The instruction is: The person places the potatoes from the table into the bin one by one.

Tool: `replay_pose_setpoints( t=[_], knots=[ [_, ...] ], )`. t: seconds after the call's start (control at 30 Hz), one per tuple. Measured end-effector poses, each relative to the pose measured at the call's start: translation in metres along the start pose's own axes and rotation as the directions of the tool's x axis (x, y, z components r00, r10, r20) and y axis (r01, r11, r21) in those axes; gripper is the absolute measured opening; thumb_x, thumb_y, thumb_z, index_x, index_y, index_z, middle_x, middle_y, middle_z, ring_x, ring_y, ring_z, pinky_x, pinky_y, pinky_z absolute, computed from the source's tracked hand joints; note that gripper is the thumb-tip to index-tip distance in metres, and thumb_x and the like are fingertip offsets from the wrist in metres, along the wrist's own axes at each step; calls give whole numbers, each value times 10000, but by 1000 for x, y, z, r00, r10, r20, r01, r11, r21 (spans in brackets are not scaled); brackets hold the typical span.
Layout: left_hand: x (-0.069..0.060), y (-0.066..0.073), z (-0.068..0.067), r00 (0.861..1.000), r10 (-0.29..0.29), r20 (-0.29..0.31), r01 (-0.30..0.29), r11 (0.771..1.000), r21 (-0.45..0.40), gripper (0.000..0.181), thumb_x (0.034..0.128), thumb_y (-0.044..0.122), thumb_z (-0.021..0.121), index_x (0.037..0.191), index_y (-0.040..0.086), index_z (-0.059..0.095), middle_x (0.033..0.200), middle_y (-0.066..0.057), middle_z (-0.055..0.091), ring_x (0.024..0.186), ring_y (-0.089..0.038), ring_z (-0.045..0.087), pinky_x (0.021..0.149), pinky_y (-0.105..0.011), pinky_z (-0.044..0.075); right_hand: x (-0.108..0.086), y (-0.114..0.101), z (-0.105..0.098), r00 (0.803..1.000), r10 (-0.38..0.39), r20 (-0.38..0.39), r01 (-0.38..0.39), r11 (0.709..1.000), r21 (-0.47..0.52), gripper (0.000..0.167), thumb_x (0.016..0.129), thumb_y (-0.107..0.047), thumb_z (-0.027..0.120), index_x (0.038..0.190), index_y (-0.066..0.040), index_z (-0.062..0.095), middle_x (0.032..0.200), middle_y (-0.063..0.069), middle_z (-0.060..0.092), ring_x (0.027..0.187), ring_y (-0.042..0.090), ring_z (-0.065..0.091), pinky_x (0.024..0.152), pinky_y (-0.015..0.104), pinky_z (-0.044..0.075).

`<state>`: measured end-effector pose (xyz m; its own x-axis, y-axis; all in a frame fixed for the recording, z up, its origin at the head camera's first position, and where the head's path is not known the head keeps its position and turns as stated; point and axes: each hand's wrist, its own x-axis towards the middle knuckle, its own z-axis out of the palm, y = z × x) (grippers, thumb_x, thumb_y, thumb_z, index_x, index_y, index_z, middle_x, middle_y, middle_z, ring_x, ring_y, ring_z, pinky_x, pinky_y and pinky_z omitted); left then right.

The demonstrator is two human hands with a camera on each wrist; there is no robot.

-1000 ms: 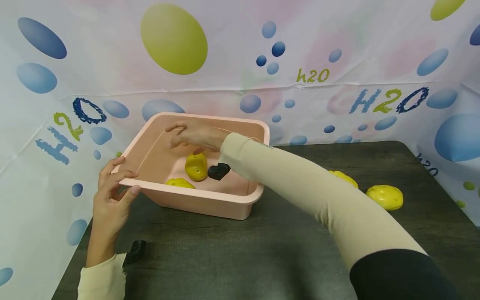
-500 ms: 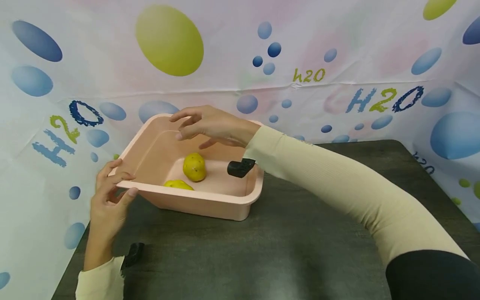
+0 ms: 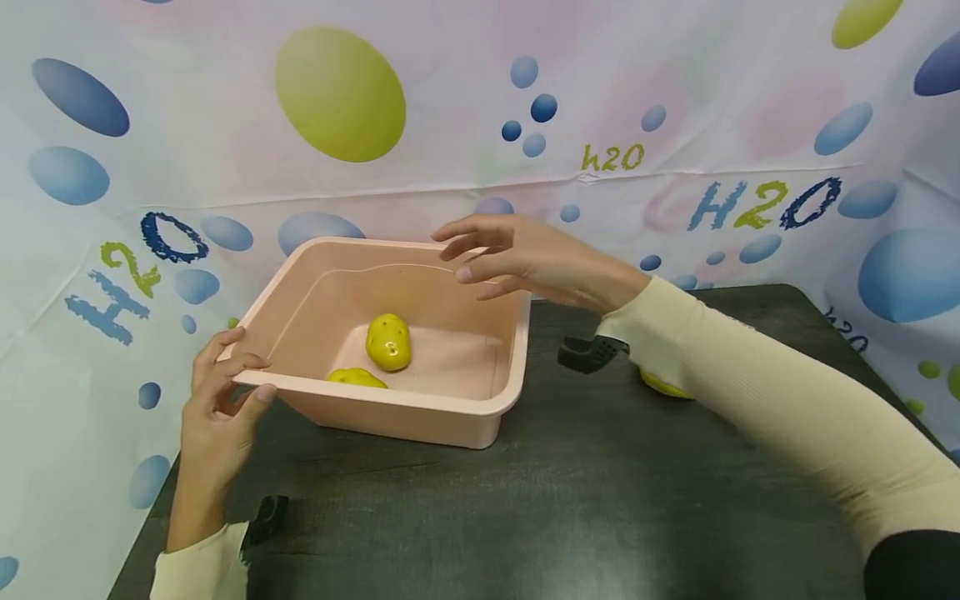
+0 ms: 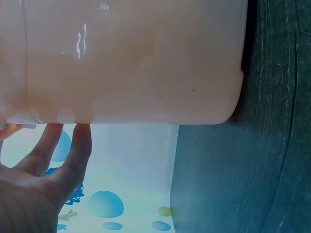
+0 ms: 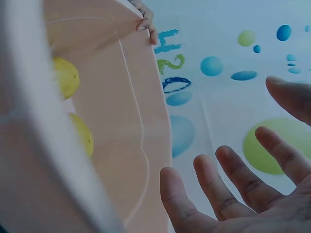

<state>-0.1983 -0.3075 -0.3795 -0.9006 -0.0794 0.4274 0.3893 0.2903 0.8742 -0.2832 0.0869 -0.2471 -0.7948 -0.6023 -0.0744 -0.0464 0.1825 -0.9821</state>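
A white backdrop (image 3: 450,108) printed with coloured ovals and H2O lettering hangs behind the table (image 3: 465,525). The cream right sleeve (image 3: 735,383) crosses above the table's right side and hides most of 1 yellow lump (image 3: 664,386), lying between the tub (image 3: 405,422) and the table's right edge.

The pale pink tub stands near the table's far left corner. Inside are 2 more: an upright yellow potato (image 3: 388,342) on its floor, and a low yellow potato (image 3: 356,378) partly cut off by the near rim. The left hand (image 3: 217,421) pinches the tub's near left corner. The right hand (image 3: 532,258) is released, fingers apart, above the tub's far right corner.

The tub looks like smooth plastic, round-cornered; the potatoes are glossy, dotted with dark pits; the table shows dark wood grain.
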Motion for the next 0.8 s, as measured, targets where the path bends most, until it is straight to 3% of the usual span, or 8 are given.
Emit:
replay_pose_setpoints(
  t=[0.23,0.5,0.8],
  knots=[
    [0,4,1,1000,-8,-7,9,992,123,302,924,-128,686,1221,-117,630,1606,31,396,1395,-279,454,949,-77,488,-48,7,-28,997,-24,-74,22,999,-28,590,998,-114,680,1548,-218,493,1570,79,501,1453,312,485,1087,455,535],
    [1,3,0,999,33,13,-33,997,69,282,945,-92,683,1211,-146,608,1607,-17,387,1401,-238,439,958,-88,495,-93,26,-50,975,-6,-220,-20,993,-114,560,1025,-169,674,1547,-255,491,1549,2,518,1396,201,524,1042,356,554],
    [1,6,-2,1000,15,12,-16,995,100,284,940,-92,688,1213,-131,618,1612,8,385,1415,-246,430,970,-83,484,-128,63,-76,963,-6,-269,-19,996,-89,566,1053,-93,611,1583,-202,444,1541,29,516,1333,149,573,975,292,585]
  ],
)
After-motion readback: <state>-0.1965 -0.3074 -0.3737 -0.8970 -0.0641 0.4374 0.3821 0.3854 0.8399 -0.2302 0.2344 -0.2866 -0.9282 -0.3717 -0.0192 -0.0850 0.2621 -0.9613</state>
